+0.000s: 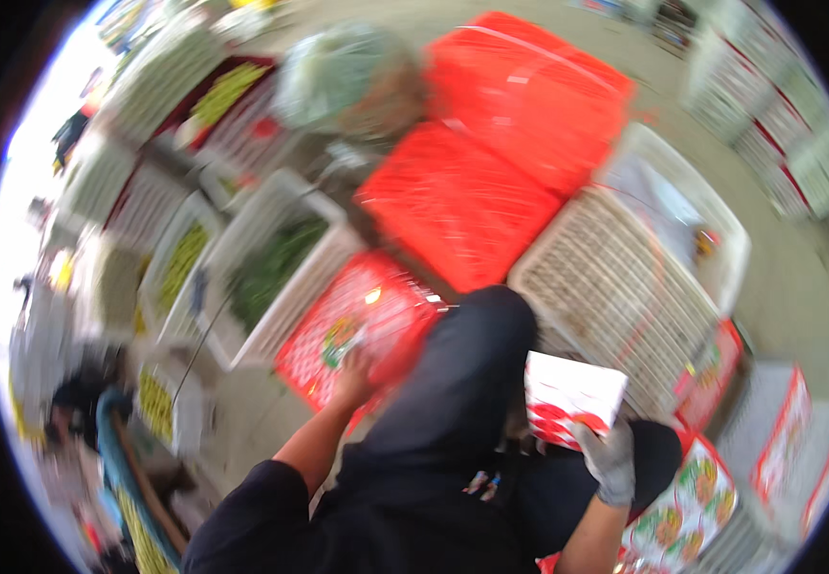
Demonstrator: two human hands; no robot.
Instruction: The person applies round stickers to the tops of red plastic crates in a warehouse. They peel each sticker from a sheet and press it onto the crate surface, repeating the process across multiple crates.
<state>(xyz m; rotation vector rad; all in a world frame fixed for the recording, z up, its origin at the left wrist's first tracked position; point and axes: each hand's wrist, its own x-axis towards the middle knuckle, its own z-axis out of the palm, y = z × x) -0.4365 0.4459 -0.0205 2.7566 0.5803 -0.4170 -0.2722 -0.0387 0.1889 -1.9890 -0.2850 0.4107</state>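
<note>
My bare left hand [353, 373] rests on the printed film of a red plastic-wrapped package [386, 308] lying left of my knee; blur hides whether its fingers grip anything. On my right, my gloved right hand [607, 455] holds a white and red printed card or packet [574, 394] by its lower right corner, above my leg. Beyond my knees stand two large red wrapped bundles [465, 204], touching each other. A white plastic crate of green leaves [278, 273] is beside the red package.
An upturned pale plastic crate [615, 280] stands right of my knee, with a white tub [723, 237] behind it. Stacked white crates [163, 79] are at the left, some holding yellow-green produce. Printed bags [694, 502] lie at the lower right. A filled plastic bag [346, 79] sits at the top.
</note>
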